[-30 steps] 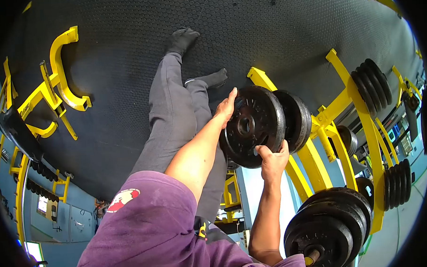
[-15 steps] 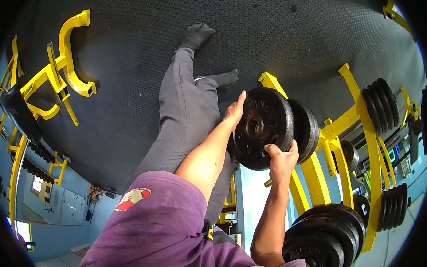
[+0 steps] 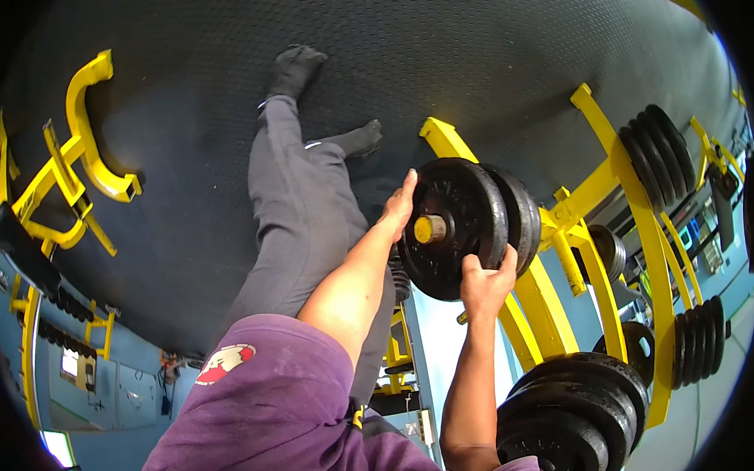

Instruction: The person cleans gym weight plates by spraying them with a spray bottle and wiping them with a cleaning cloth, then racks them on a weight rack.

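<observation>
A black weight plate (image 3: 454, 258) sits between my two hands, and the yellow end of a rack peg (image 3: 429, 229) sticks out through its centre hole. My left hand (image 3: 399, 208) presses against the plate's left rim with its fingers extended along the edge. From below, my right hand (image 3: 487, 288) grips the lower right rim, thumb on the near face and fingers behind. Right behind this plate, another black plate (image 3: 522, 218) hangs on the same yellow rack (image 3: 591, 195).
Larger black plates (image 3: 557, 412) are stacked low on the rack, near my right forearm. More plates (image 3: 657, 157) hang on its far side. A yellow machine frame (image 3: 78, 121) stands at left. My legs (image 3: 297, 197) and feet are on the black textured floor (image 3: 387, 61).
The plate has slid onto the peg, whose yellow end now pokes through the hole. Both hands stay on it. The whole view has shifted somewhat.
</observation>
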The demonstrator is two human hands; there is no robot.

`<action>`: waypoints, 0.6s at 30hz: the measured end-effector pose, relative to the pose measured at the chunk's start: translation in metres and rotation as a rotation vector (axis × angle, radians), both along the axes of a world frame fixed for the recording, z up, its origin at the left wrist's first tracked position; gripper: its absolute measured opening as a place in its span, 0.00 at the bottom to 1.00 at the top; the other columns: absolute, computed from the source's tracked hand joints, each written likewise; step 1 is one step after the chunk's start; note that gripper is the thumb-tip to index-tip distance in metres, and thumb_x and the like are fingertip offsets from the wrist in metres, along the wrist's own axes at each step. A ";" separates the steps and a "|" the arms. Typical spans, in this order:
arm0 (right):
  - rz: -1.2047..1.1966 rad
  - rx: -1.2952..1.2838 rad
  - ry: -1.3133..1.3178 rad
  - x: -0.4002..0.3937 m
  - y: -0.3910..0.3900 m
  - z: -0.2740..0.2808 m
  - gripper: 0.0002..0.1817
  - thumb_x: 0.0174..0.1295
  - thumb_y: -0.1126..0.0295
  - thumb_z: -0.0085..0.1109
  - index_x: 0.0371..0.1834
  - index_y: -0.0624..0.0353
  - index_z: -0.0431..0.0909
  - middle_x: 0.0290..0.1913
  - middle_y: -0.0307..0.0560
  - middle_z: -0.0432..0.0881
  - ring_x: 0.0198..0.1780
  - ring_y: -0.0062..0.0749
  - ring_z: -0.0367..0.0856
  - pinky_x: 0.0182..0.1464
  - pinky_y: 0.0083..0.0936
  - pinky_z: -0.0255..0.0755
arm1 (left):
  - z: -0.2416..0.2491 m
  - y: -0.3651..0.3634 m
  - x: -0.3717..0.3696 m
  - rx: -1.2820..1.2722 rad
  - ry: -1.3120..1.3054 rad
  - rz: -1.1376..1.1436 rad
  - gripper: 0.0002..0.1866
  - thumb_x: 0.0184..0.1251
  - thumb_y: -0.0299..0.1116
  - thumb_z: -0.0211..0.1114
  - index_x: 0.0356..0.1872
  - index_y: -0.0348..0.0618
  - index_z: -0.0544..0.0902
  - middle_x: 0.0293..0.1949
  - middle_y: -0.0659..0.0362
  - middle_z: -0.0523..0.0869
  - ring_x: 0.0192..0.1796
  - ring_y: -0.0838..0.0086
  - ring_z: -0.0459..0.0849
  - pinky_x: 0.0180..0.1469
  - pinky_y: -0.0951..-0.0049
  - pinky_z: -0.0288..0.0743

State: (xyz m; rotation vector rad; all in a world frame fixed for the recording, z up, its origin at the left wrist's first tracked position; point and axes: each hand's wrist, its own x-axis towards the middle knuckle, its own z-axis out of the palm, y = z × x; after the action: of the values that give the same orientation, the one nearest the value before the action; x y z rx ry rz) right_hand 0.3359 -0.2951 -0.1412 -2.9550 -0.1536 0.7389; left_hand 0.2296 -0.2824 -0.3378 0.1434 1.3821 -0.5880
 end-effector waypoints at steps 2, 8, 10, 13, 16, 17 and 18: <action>0.301 -0.019 -0.188 -0.002 -0.023 -0.009 0.33 0.41 0.73 0.63 0.58 0.67 0.73 0.54 0.62 0.72 0.56 0.61 0.70 0.63 0.49 0.63 | -0.019 -0.024 -0.002 -0.073 -0.002 0.093 0.56 0.58 0.81 0.47 0.75 0.43 0.63 0.75 0.46 0.64 0.75 0.58 0.62 0.74 0.56 0.56; 0.462 -0.215 -0.344 0.011 -0.032 -0.012 0.38 0.42 0.66 0.61 0.64 0.63 0.75 0.67 0.60 0.69 0.66 0.58 0.65 0.67 0.54 0.55 | -0.013 -0.032 0.013 -0.237 0.066 0.184 0.58 0.55 0.82 0.53 0.77 0.47 0.60 0.75 0.48 0.63 0.71 0.59 0.70 0.68 0.57 0.68; 0.493 -0.202 -0.359 0.018 -0.037 -0.015 0.36 0.44 0.67 0.59 0.63 0.63 0.76 0.71 0.57 0.69 0.69 0.58 0.64 0.70 0.54 0.52 | -0.009 -0.032 0.017 -0.198 0.058 0.144 0.58 0.55 0.82 0.52 0.77 0.47 0.60 0.71 0.48 0.68 0.65 0.59 0.77 0.63 0.59 0.74; 0.468 -0.136 -0.332 0.021 -0.043 -0.016 0.35 0.44 0.68 0.59 0.62 0.63 0.77 0.69 0.55 0.72 0.69 0.56 0.65 0.70 0.54 0.52 | -0.021 -0.051 0.010 -0.205 -0.068 0.244 0.56 0.57 0.81 0.50 0.77 0.47 0.61 0.67 0.48 0.74 0.58 0.61 0.83 0.58 0.63 0.79; 0.456 -0.096 -0.338 0.022 -0.048 -0.019 0.35 0.43 0.69 0.58 0.62 0.65 0.76 0.68 0.55 0.74 0.66 0.54 0.69 0.69 0.48 0.56 | -0.009 -0.044 0.017 -0.234 -0.062 0.286 0.54 0.58 0.81 0.47 0.70 0.41 0.69 0.57 0.50 0.82 0.53 0.64 0.86 0.55 0.65 0.82; 0.443 -0.046 -0.339 0.023 -0.048 -0.019 0.36 0.43 0.69 0.58 0.62 0.65 0.76 0.67 0.55 0.74 0.65 0.54 0.70 0.69 0.46 0.58 | -0.018 -0.052 0.012 -0.278 -0.096 0.337 0.54 0.58 0.81 0.47 0.68 0.39 0.72 0.54 0.50 0.84 0.52 0.65 0.87 0.55 0.65 0.82; 0.462 -0.067 -0.362 0.024 -0.047 -0.019 0.36 0.43 0.69 0.58 0.63 0.66 0.75 0.66 0.55 0.75 0.64 0.54 0.72 0.68 0.43 0.60 | -0.025 -0.060 0.008 -0.281 -0.101 0.350 0.54 0.58 0.82 0.47 0.64 0.38 0.76 0.51 0.50 0.85 0.49 0.65 0.87 0.53 0.66 0.83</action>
State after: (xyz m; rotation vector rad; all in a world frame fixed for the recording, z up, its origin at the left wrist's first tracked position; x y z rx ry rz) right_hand 0.3596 -0.3422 -0.1603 -3.1173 -0.8732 0.2314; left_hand 0.2375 -0.3426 -0.3626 -0.2866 1.1781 -0.4670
